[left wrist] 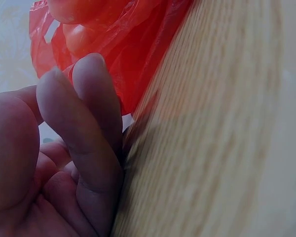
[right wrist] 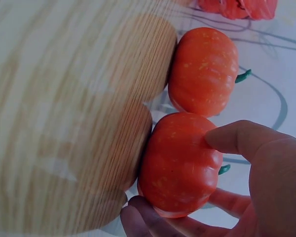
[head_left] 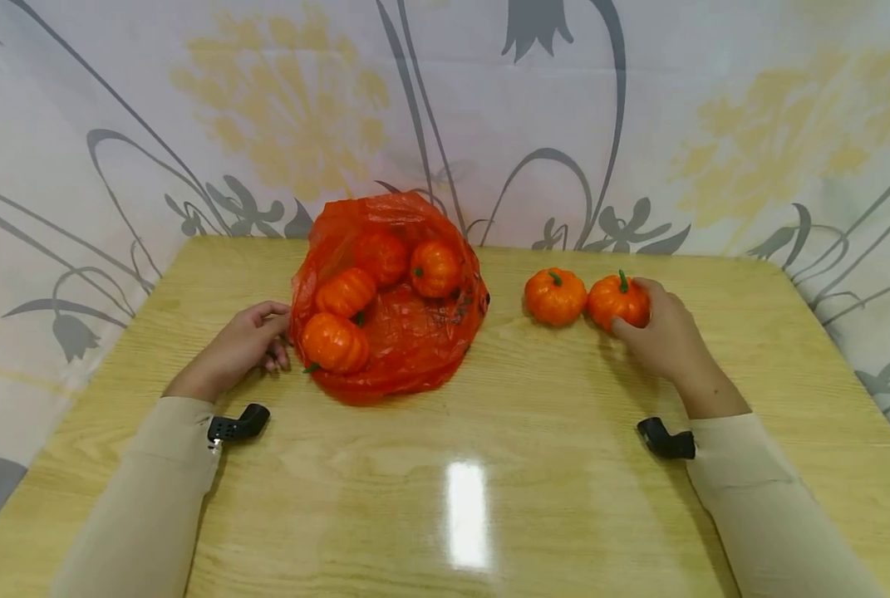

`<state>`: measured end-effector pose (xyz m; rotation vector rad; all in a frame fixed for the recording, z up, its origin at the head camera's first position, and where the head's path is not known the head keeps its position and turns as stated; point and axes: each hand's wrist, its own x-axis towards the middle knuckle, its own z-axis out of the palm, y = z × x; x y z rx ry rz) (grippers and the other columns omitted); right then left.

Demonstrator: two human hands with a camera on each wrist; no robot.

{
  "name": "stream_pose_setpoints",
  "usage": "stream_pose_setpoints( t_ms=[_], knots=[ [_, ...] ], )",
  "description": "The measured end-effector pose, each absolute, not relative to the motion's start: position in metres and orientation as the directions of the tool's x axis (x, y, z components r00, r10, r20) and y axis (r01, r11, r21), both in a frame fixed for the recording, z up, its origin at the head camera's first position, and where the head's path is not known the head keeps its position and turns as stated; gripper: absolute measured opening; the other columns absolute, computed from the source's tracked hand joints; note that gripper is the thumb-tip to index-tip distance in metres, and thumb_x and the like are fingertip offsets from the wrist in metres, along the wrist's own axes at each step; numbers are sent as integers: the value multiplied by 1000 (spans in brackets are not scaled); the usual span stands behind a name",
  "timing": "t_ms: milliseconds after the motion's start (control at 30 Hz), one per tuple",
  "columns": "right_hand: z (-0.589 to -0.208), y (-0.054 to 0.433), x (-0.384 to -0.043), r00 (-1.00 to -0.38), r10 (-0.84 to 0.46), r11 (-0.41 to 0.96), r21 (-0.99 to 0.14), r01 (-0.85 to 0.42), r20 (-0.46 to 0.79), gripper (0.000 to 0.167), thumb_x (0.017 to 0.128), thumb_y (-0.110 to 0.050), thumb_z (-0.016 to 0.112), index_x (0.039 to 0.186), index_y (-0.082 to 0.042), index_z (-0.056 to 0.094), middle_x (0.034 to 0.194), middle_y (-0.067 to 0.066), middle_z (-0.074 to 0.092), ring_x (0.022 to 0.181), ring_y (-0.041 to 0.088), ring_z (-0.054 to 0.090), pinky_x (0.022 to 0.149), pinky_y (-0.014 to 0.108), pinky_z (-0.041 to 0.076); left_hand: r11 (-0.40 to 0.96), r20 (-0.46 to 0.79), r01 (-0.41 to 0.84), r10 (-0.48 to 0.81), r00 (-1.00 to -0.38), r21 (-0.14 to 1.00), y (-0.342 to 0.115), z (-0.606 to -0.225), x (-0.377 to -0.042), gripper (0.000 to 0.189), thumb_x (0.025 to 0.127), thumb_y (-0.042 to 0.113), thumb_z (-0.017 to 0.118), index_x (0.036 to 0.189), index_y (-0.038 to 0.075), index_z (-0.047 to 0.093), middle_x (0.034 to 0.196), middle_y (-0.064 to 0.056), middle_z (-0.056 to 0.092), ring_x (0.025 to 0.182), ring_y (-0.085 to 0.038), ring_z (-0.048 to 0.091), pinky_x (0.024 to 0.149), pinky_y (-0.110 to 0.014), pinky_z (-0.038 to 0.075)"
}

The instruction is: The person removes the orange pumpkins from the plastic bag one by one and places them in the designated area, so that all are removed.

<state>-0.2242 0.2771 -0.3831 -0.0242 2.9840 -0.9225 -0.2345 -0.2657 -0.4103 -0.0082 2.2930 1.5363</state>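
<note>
At the right, my right hand [head_left: 667,336] grips a small orange toy pumpkin [head_left: 618,302] with a green stem. In the right wrist view the thumb lies on its upper side and the fingers curl beneath it. A second pumpkin [head_left: 555,296] sits beside it on the table, touching or nearly touching. My left hand [head_left: 246,345] rests on the table at the left edge of a red plastic bag [head_left: 407,370], fingers loosely bent, fingertips at the bag's rim. The bag's mouth faces me, with several pumpkins inside, one at the front left [head_left: 335,342].
A light wood table [head_left: 385,498] carries everything. Behind it hangs a pale cloth [head_left: 459,108] printed with grey and yellow flowers, close to the table's back edge and the bag. Black wrist devices [head_left: 238,423] sit on both sleeves.
</note>
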Motion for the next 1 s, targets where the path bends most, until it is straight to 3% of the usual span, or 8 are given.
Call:
stream_pose_setpoints(
  t_ms=[400,600,700,833,1000],
  knots=[
    [-386,274,-221,-999,-17,833,-554,2,-29,72,95,-23,58,152,5,24,140,42,36,122,56,45,102,70,40,396,-316,-217,203,-927,892,-265,-412,-231,46,109,33,38,140,0,38,70,-1,60,58,-10,58,54,-23,52],
    [-381,268,-218,-1000,16,847,-532,2,21,76,95,-25,59,156,-1,21,153,37,24,135,60,29,103,75,34,405,-300,-198,206,-931,893,-264,-412,-234,47,109,35,39,139,0,38,72,-1,60,59,-10,58,54,-23,52],
    [-381,260,-212,-990,53,825,-565,-28,128,66,95,-22,58,152,-3,33,154,32,27,137,56,26,105,72,33,406,-313,-207,214,-925,890,-264,-414,-234,47,109,35,39,140,-1,38,73,-1,60,59,-11,58,54,-24,52],
    [-378,242,-206,-942,59,773,-612,-166,330,45,93,-13,59,136,1,53,146,27,41,136,50,33,106,67,34,403,-306,-203,208,-929,892,-264,-413,-233,46,109,34,39,140,0,39,75,-1,60,59,-11,58,54,-24,52],
    [-377,217,-198,-874,-11,730,-593,-339,487,31,89,-2,63,119,5,63,134,26,53,129,46,43,106,64,37,413,-297,-193,202,-933,890,-264,-410,-234,46,109,33,37,140,-2,38,77,-1,59,60,-10,59,54,-23,52]
  ],
)
